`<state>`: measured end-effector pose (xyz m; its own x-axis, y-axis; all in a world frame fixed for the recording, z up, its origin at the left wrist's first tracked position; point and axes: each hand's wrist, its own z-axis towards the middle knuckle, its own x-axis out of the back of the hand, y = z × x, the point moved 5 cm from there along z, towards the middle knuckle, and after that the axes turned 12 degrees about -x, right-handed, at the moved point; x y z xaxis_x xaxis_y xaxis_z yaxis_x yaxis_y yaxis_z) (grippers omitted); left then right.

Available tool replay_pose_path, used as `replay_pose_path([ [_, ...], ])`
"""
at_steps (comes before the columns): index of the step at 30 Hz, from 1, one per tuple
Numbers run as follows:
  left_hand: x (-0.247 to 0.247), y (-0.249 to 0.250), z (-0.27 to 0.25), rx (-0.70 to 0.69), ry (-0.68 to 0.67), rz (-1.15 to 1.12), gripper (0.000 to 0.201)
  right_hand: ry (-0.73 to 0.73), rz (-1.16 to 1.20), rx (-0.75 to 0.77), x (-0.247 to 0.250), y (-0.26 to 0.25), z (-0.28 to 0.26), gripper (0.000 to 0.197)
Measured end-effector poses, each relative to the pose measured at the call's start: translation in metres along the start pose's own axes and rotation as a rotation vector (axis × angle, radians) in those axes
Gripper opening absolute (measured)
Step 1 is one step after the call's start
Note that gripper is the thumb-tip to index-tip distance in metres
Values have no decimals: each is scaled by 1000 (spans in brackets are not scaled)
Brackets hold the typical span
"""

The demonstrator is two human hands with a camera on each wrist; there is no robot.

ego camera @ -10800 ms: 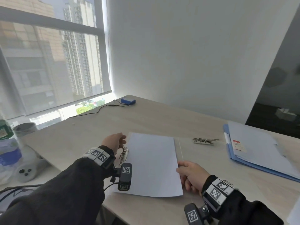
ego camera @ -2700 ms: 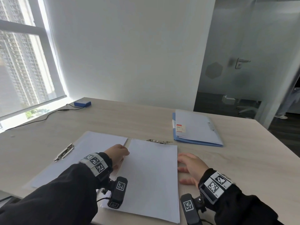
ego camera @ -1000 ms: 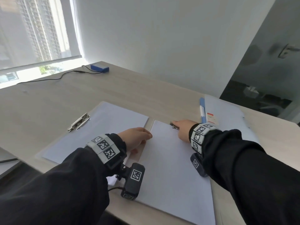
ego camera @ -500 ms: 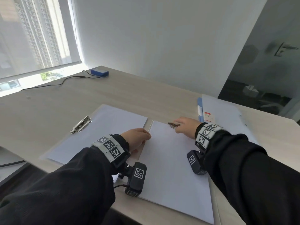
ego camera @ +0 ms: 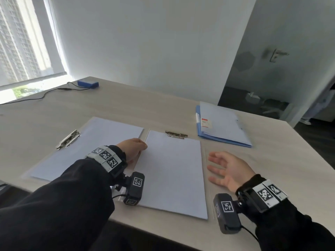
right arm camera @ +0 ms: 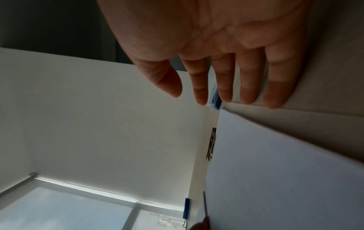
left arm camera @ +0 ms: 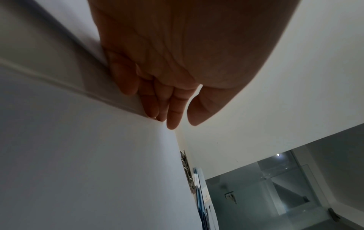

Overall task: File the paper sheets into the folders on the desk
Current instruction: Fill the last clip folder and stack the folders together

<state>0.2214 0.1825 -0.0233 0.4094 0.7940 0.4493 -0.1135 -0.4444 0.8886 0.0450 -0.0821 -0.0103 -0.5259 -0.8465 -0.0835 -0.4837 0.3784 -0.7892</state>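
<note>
The worktop [ego camera: 181, 109] carries an open folder [ego camera: 146, 136] spread flat before me, with a paper stack [ego camera: 87, 149] on its 9 o'clock half and another paper stack [ego camera: 174, 171] on its 3 o'clock half. A shut blue folder [ego camera: 223, 124] lies at 1 o'clock, well apart. My left hand [ego camera: 132, 151] rests along the spine, fingers [left arm camera: 173, 112] straight and pressing the sheet edge, gripping nothing. My right hand [ego camera: 228, 169] hovers just off the stack's 3 o'clock edge, fingers [right arm camera: 226, 84] spread and empty. One metal clip [ego camera: 175, 134] sits at the near stack's 12 o'clock edge, another metal clip [ego camera: 68, 139] at 10 o'clock. I judge both stacks seated; next comes squaring the edges and closing the cover.
</note>
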Motion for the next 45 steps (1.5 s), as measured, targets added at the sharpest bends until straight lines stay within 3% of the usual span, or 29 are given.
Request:
replay_pose_path([
  [7, 1, -1, 3, 5, 21, 13, 20, 84, 187, -62, -1, 4, -11, 29],
  [10, 0, -2, 3, 0, 31, 13, 15, 32, 296, -107, -1, 9, -16, 35],
  [16, 0, -6, 4, -14, 60, -11, 10, -235, -44, -107, -28, 41, -46, 32],
  [21, 3, 2, -15, -22, 142, -171, 19, -194, -207, -8, -39, 48, -62, 25],
  [25, 1, 34, -50, -145, 222, -431, 18, -250, -186, 143, -37, 30, -74, 29],
  [30, -13, 69, -89, -186, 79, -711, 17, -264, 43, 265, -12, 6, -88, 28],
  [34, -22, 79, -110, -176, 19, -622, 21, -200, 167, 370, 13, -7, -101, 28],
  [37, -33, 70, -123, -30, -59, -440, 43, -159, 259, 414, 29, -10, -110, 26],
  [40, -43, 62, -131, 87, -144, -474, 60, -157, 358, 407, 43, -7, -115, 25],
  [42, -40, 61, -125, 56, -66, -604, 52, -172, 388, 396, 48, -2, -116, 24],
  [45, -26, 68, -117, -58, 152, -773, 22, -194, 347, 389, 47, 6, -117, 24],
])
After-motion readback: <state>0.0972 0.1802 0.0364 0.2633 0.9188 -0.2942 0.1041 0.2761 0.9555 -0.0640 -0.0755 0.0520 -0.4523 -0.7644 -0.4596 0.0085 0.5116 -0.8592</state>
